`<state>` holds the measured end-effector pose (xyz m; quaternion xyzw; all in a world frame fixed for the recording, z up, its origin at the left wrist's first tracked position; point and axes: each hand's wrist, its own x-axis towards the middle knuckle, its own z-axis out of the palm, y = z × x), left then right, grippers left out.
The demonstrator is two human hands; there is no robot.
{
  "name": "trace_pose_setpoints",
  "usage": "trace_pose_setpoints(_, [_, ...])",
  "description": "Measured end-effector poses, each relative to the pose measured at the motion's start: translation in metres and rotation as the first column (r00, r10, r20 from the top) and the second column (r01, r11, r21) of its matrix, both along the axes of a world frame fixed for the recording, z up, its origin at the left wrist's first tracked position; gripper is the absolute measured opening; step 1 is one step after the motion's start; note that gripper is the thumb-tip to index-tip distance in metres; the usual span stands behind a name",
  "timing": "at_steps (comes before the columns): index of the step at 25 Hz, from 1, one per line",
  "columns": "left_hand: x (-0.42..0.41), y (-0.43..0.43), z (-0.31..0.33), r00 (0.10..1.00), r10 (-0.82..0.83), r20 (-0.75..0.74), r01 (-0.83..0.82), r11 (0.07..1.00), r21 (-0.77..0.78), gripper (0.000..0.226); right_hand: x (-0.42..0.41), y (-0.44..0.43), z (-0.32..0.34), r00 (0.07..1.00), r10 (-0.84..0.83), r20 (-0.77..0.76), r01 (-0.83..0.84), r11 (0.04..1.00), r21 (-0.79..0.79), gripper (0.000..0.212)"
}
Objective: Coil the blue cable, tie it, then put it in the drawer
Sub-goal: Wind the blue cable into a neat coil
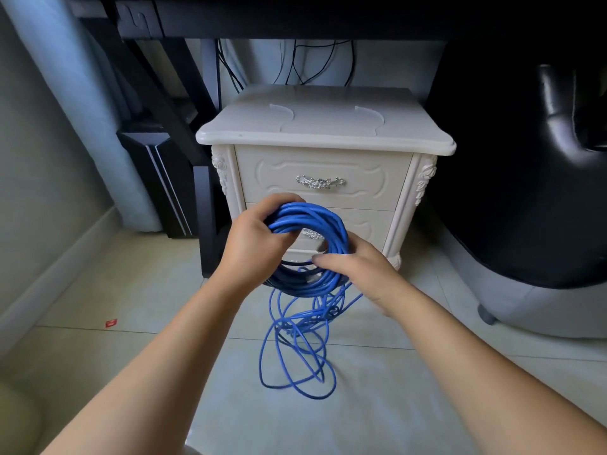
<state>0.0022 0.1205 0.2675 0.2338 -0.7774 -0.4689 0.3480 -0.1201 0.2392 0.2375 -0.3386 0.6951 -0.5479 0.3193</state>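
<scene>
A blue cable [323,224] is wound into a round coil held upright in front of a white nightstand [323,133]. My left hand [253,241] grips the coil's upper left side, fingers curled through the ring. My right hand [358,267] holds the lower right of the coil, fingers wrapped over the strands. More of the same cable hangs from the coil and lies in loose loops on the tiled floor [98,356] below. The nightstand's top drawer [323,182] is closed and has a silver handle. A lower drawer shows partly behind the coil.
A black desk frame [157,103] and a dark computer case [164,182] stand left of the nightstand. A black chair [525,175] fills the right side. Dark wires hang behind the nightstand. A small red scrap [111,323] lies on the floor at left.
</scene>
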Motion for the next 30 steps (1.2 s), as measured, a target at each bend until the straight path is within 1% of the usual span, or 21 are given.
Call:
trace_pose_setpoints(2, [-0.002,0.003,0.001,1.000,-0.015,-0.009,0.016,0.989,0.146,0.032,0.002,-0.004,-0.002,0.987,-0.075,0.144,0.089,0.992,-0.089,0.017])
trace_pose_setpoints(4, [-0.004,0.004,0.001,0.996,-0.060,0.058,0.043,0.963,0.265,0.030,0.004,-0.006,-0.001,0.953,-0.137,0.271,0.180,0.974,-0.137,0.007])
trace_pose_setpoints(6, [-0.003,0.000,-0.002,0.983,-0.117,0.144,0.068,0.949,0.307,0.025,0.002,-0.005,0.001,0.950,-0.160,0.267,0.192,0.976,-0.098,0.007])
trace_pose_setpoints(7, [-0.002,-0.001,-0.004,0.973,-0.120,0.197,0.063,0.960,0.274,0.023,0.000,-0.004,0.003,0.960,-0.160,0.228,0.179,0.982,-0.064,0.007])
trace_pose_setpoints(8, [-0.001,-0.003,-0.006,0.962,-0.106,0.253,0.054,0.978,0.202,0.022,-0.003,-0.004,0.003,0.975,-0.148,0.166,0.154,0.988,-0.025,0.008])
trace_pose_setpoints(9, [0.000,-0.003,-0.008,0.951,-0.095,0.294,0.061,0.990,0.123,0.024,-0.004,-0.004,0.004,0.990,-0.120,0.074,0.119,0.993,0.022,0.011])
trace_pose_setpoints(10, [0.000,-0.001,-0.008,0.939,-0.107,0.328,0.096,0.994,0.048,0.028,-0.002,-0.004,0.005,0.997,-0.079,-0.028,0.080,0.994,0.068,0.014])
trace_pose_setpoints(12, [-0.001,0.003,-0.008,0.899,-0.158,0.409,0.207,0.975,-0.077,0.041,0.004,-0.005,0.007,0.984,0.001,-0.181,0.026,0.989,0.147,0.009])
trace_pose_setpoints(13, [-0.002,0.005,-0.009,0.877,-0.162,0.453,0.236,0.965,-0.112,0.042,0.007,-0.005,0.008,0.975,0.023,-0.220,0.016,0.985,0.172,0.011])
trace_pose_setpoints(15, [-0.002,0.007,-0.008,0.867,-0.132,0.481,0.210,0.971,-0.113,0.026,0.009,-0.004,0.009,0.970,0.035,-0.239,0.007,0.985,0.175,0.016])
trace_pose_setpoints(17, [-0.003,0.008,-0.008,0.892,-0.097,0.442,0.155,0.983,-0.098,0.012,0.004,-0.001,0.012,0.971,0.030,-0.237,0.007,0.988,0.152,0.009])
trace_pose_setpoints(19, [-0.003,0.006,-0.008,0.932,-0.081,0.353,0.096,0.995,-0.027,0.007,-0.003,0.005,0.014,0.984,0.047,-0.174,-0.026,0.992,0.123,0.010])
trace_pose_setpoints(21, [0.000,0.001,-0.006,0.961,-0.065,0.270,0.047,0.996,0.071,0.006,-0.008,0.009,0.013,0.989,0.089,-0.116,-0.074,0.989,0.126,0.016])
trace_pose_setpoints(23, [0.002,-0.006,-0.006,0.974,-0.030,0.227,0.004,0.993,0.114,0.006,-0.011,0.010,0.009,0.987,0.119,-0.112,-0.099,0.981,0.166,0.019])
trace_pose_setpoints(27, [0.001,-0.009,-0.008,0.990,0.026,0.140,-0.056,0.975,0.217,0.007,-0.011,0.009,0.009,0.994,0.061,-0.088,-0.046,0.986,0.158,0.027])
trace_pose_setpoints(29, [0.000,-0.008,-0.010,0.994,0.070,0.078,-0.090,0.951,0.295,0.006,-0.005,0.007,0.009,0.996,0.047,-0.080,-0.035,0.989,0.143,0.027])
trace_pose_setpoints(30, [-0.001,-0.007,-0.011,0.994,0.102,0.037,-0.109,0.936,0.335,0.006,-0.002,0.006,0.008,0.998,0.036,-0.049,-0.029,0.991,0.132,0.027])
